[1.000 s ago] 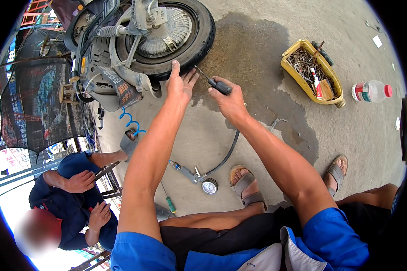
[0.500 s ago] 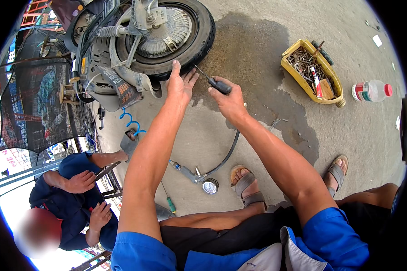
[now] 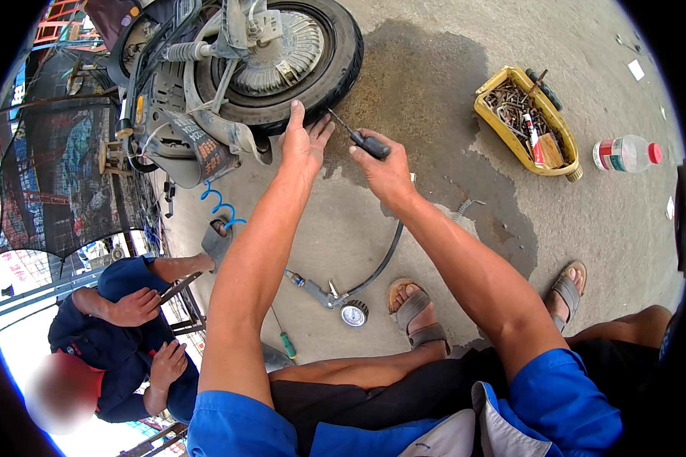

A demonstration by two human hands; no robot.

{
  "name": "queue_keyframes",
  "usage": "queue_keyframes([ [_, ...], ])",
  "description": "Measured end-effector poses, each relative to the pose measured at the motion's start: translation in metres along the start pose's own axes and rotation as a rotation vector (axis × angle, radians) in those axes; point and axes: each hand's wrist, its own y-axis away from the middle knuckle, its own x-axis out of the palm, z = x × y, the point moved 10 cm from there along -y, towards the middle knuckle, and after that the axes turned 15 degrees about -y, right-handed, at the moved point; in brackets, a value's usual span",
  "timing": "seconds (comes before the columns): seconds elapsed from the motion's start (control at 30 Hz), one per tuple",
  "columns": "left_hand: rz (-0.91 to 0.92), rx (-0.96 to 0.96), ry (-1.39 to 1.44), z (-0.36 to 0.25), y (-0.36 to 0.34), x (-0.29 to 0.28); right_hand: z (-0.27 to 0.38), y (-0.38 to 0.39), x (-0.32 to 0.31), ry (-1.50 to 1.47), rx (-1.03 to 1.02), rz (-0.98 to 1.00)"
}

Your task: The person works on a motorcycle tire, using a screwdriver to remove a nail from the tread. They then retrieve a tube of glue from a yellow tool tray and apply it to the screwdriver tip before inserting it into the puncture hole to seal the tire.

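My right hand (image 3: 386, 171) is closed round the black handle of a thin-shafted tool (image 3: 370, 144), whose tip meets the lower edge of the scooter's tyre (image 3: 341, 72). My left hand (image 3: 303, 148) rests at that same edge, just left of the tip, with its thumb up on the rubber and fingers apart. The wheel has a dusty metal hub (image 3: 282, 49) beside a coil-spring shock (image 3: 187, 52). On the concrete below my hands lie an air gauge (image 3: 354, 312) with a black hose (image 3: 383, 259) and a green-handled screwdriver (image 3: 286, 344).
A yellow plastic container (image 3: 503, 141) full of metal bits and a red-capped bottle (image 3: 617, 153) stand at the right. A coiled blue hose (image 3: 221, 206) runs down the left. A seated person in dark blue (image 3: 99, 327) is at the lower left, near dark mesh (image 3: 53, 175).
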Motion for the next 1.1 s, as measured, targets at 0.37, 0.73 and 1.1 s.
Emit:
queue_keyframes([
  [0.37, 0.000, -0.039, 0.081, 0.006, -0.008, -0.006, -0.022, 0.008, 0.014, -0.308, 0.169, -0.097],
  [0.73, -0.124, -0.038, 0.181, -0.004, -0.004, -0.004, -0.052, 0.004, 0.030, -0.978, 0.667, -0.120],
  [1.1, -0.161, 0.049, 0.237, 0.000, -0.018, -0.009, -0.056, -0.001, 0.021, -0.905, 0.596, -0.222],
])
